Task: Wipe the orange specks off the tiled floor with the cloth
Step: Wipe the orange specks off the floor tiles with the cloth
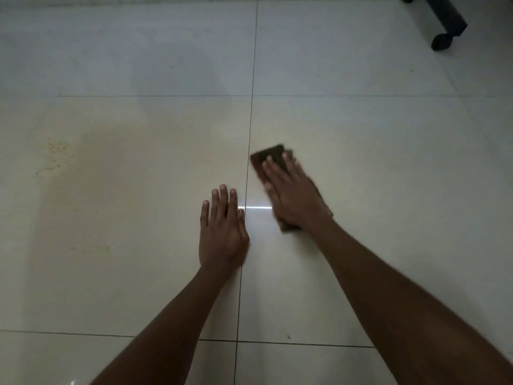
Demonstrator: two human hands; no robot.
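A pale, glossy tiled floor (361,134) fills the view, its large square tiles split by thin dark grout lines (251,120) that cross ahead of the hands and again nearer the person. A short bright streak of reflected light (255,208) lies on the tile between the two hands. At the far right corner stands a dark furniture leg with a caster wheel (442,41) resting on the floor.

The right hand (294,195) lies flat with fingers straight and spread, pressing down on a dark brown cloth (273,157); its grip is open, the palm and fingers covering most of the cloth, whose far end shows beyond the fingertips and a corner behind the wrist. The cloth sits just right of the long grout line and looks motion-blurred.

The left hand (222,232) rests palm down on the floor just left of that same line, fingers straight and close together, its grip open and holding nothing.

The orange specks (57,155) are scattered faintly on the tile well to the left, apart from both hands and the cloth, with a few fainter ones (88,247) nearer the person.
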